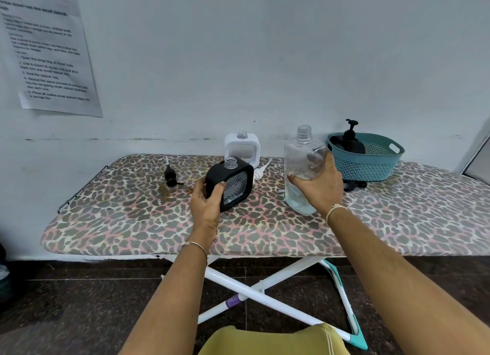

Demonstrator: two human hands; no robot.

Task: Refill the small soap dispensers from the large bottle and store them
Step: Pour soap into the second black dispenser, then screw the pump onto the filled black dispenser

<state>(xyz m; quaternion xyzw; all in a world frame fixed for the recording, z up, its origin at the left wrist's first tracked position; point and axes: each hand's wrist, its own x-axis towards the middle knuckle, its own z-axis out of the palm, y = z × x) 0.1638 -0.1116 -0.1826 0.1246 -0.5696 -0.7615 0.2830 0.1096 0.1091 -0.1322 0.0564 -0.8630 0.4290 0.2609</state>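
Observation:
My left hand point(208, 199) grips a small black square dispenser point(233, 182) with an open neck, standing slightly tilted on the leopard-print board point(132, 222). My right hand point(319, 185) grips the large clear bottle point(301, 153), uncapped, with a little clear liquid at its bottom. Behind the black one stands a white square dispenser point(242, 149), also uncapped. A black pump head point(171, 177) lies on the board to the left; a white pump head point(261, 170) lies between the dispensers and the big bottle.
A teal basket point(371, 166) at the back right holds a black dispenser with its pump point(351, 140) on. A dark cap point(354, 185) lies in front of the basket. A printed sheet point(50, 52) hangs on the wall.

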